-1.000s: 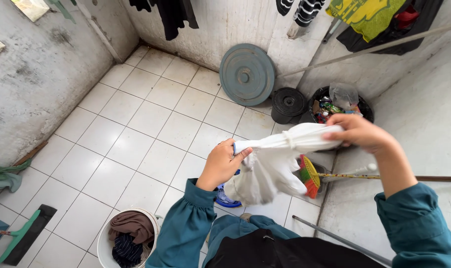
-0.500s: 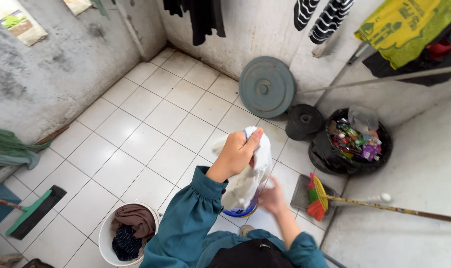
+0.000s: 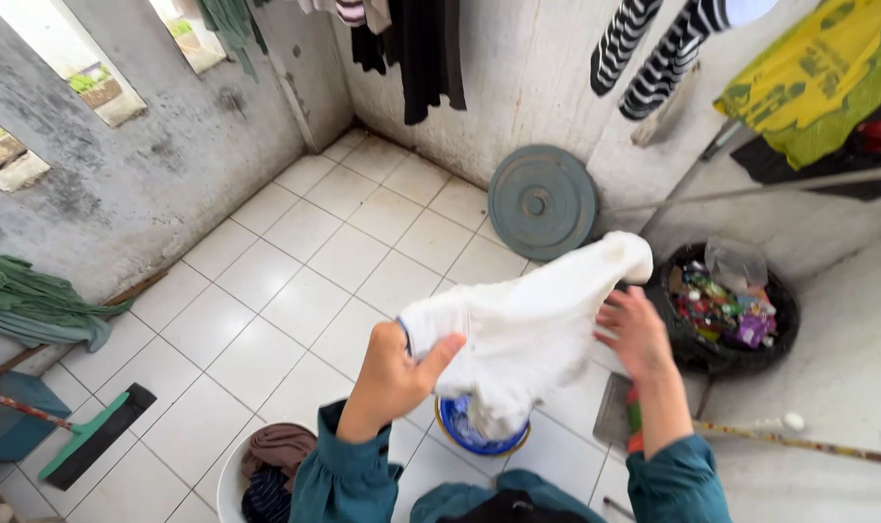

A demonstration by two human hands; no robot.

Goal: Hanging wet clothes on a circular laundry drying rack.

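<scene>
The left hand [image 3: 392, 378] pinches one end of a white cloth [image 3: 527, 329], thumb pressed on top and fingers curled tight under it. The right hand [image 3: 634, 334] is spread out flat, fingers apart, touching the other side of the cloth. The cloth hangs in the air between both hands, and its low end dangles over a blue bowl [image 3: 460, 431] on the tiled floor [image 3: 295, 281]. What is in the bowl cannot be seen. A white bucket [image 3: 229, 479] near the left sleeve holds brown and dark clothes. A black bin [image 3: 784, 324] by the wall is full of bright wrappers. A round grey lid [image 3: 542, 201] leans on the wall.
</scene>
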